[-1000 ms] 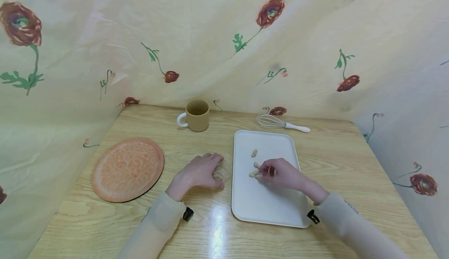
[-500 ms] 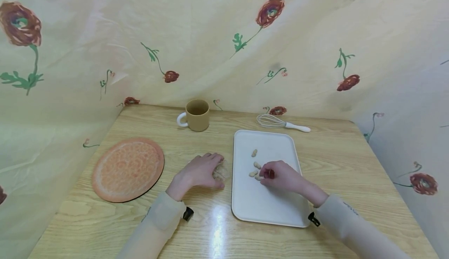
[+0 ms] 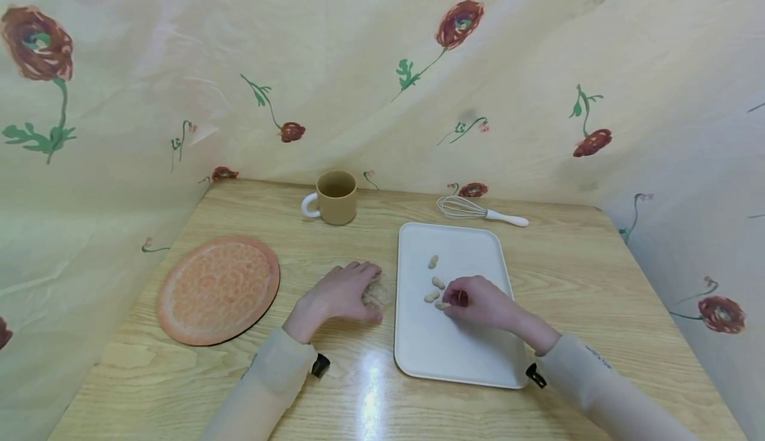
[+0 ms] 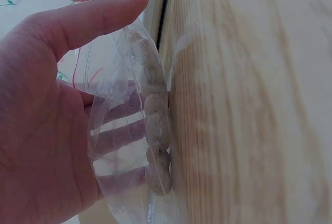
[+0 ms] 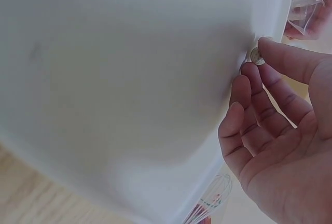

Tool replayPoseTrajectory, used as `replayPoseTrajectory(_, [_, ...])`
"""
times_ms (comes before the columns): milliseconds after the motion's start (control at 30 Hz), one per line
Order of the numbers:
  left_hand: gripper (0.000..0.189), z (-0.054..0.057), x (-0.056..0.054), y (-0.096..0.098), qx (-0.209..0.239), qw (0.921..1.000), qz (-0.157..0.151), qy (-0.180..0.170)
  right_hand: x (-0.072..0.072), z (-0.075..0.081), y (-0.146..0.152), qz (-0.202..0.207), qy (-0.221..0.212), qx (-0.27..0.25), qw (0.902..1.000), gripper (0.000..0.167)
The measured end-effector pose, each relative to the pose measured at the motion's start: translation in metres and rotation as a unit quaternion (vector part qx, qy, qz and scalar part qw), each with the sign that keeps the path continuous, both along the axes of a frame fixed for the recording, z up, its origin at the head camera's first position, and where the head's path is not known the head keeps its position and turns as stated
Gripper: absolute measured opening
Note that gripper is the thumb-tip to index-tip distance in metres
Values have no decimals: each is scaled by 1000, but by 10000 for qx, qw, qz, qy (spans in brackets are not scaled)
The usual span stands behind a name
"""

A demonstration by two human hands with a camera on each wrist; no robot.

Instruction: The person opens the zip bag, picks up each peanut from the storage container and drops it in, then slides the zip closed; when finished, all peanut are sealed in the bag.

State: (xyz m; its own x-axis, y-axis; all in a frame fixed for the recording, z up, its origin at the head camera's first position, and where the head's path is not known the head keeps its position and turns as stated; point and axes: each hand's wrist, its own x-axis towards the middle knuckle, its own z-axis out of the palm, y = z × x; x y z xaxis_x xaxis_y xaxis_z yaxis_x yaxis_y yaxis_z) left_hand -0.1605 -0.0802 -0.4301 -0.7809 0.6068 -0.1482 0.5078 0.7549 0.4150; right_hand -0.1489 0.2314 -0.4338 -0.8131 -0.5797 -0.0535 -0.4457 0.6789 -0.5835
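Observation:
My left hand [image 3: 337, 292] is around a clear plastic bag [image 3: 378, 289] on the table, left of the tray. Its thumb and loosely bent fingers stand apart on either side of it. In the left wrist view, several peanuts [image 4: 157, 125] show inside the bag. Over the white tray [image 3: 469, 248], my right hand [image 3: 487, 305] pinches a peanut [image 5: 257, 56] between thumb and fingertip, low at the surface. Beside it lie another peanut [image 3: 431, 296] and, a little farther back, a peanut [image 3: 438, 282]. One more peanut [image 3: 433, 262] lies nearer the tray's far end.
A tan mug [image 3: 337, 198] with a white handle stands at the back of the wooden table. Behind the tray lies a whisk [image 3: 482, 211]. A round orange mat [image 3: 220, 289] lies at the left. Flowered cloth [image 3: 358, 62] hangs around the table.
My right hand has shifted slightly right and toward me, leaving the neighbouring peanuts more visible. The left hand stays where it was by the bag.

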Motion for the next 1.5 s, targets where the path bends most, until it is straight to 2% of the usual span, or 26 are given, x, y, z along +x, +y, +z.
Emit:
replayPoseTrajectory(267, [81, 2, 0, -1, 24, 10000, 6, 20, -4, 6, -5, 176, 150, -164, 9996, 9])
replayPoseTrajectory(667, [82, 0, -1, 1, 30, 10000, -72, 10, -9, 21, -30, 320, 226, -125, 9992, 11])
replayPoseTrajectory(800, [82, 0, -1, 1, 26, 10000, -70, 42, -13, 22, -41, 367, 282, -163, 9988, 11])
replayPoseTrajectory(1100, [84, 0, -1, 1, 31, 10000, -6, 34, -17, 23, -71, 545, 717, 18, 9959, 7])
replayPoseTrajectory(1300, [82, 1, 0, 1, 108, 9999, -20, 36, -16, 21, -90, 699, 678, -196, 9951, 8])
replayPoseTrajectory(1500, [80, 1, 0, 0, 147, 9999, -16, 36, -16, 21, -106, 816, 657, -145, 9944, 7])
